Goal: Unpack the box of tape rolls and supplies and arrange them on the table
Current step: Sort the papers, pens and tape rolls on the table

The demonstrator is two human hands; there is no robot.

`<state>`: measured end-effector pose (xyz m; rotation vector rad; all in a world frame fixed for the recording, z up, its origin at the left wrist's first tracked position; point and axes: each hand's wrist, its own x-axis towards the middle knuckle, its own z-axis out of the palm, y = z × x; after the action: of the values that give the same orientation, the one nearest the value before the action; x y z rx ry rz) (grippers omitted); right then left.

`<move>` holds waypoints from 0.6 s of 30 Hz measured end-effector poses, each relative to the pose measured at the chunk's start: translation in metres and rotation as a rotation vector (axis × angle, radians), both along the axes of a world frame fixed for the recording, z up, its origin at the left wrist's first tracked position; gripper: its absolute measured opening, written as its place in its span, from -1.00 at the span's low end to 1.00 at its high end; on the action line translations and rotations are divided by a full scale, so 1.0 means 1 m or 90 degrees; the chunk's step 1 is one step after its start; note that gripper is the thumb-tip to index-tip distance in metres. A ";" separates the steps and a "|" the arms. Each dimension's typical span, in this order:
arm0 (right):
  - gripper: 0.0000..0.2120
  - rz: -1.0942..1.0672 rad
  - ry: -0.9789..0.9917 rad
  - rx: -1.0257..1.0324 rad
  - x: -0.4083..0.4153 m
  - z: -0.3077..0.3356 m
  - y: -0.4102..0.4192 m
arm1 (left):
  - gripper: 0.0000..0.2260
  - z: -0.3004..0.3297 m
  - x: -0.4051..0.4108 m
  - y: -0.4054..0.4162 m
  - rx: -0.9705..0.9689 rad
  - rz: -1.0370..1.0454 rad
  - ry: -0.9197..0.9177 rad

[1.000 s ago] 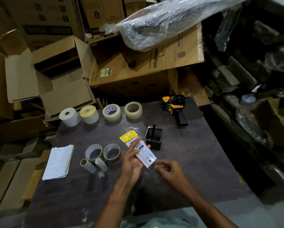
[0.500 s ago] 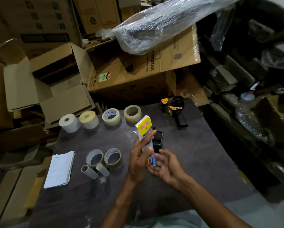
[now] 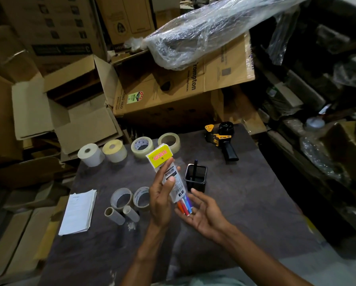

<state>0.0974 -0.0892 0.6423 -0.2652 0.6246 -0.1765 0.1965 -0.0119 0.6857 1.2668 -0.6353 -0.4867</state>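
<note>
My left hand (image 3: 160, 201) grips a pen packet (image 3: 166, 168) with a yellow header card, held upright over the dark table (image 3: 245, 213). Several coloured pens (image 3: 185, 206) stick out of its lower end into the cupped palm of my right hand (image 3: 203, 213). Just behind stands a black pen holder (image 3: 195, 178) with one dark pen in it. Two white label rolls (image 3: 90, 154) and two clear tape rolls (image 3: 142, 145) line the far edge. Two more tape rolls (image 3: 122, 198) and two cardboard cores (image 3: 114, 215) lie left of my hands.
A yellow and black tape dispenser (image 3: 222, 139) lies at the table's far right. A stack of white papers (image 3: 78, 213) overhangs the left edge. An open cardboard box (image 3: 69, 104) sits beyond the far left corner, with stacked cartons and a plastic-wrapped bundle (image 3: 210, 32) behind.
My left hand lifted the pen packet from flat on the table to upright. The pens have slid out of its bottom into my right palm, which moved under it.
</note>
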 end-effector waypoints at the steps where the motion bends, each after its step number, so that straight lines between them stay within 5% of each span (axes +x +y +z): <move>1: -0.59 -0.010 -0.003 -0.004 0.000 0.000 0.001 | -0.55 -0.002 0.001 0.001 0.006 0.023 -0.003; 18: -0.68 -0.095 0.057 -0.080 -0.008 -0.031 0.002 | -0.58 -0.048 0.026 0.012 0.111 0.254 0.098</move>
<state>0.0898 -0.0877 0.6118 -0.3496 0.7239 -0.3494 0.2225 0.0000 0.6376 1.4633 -0.2032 -0.3074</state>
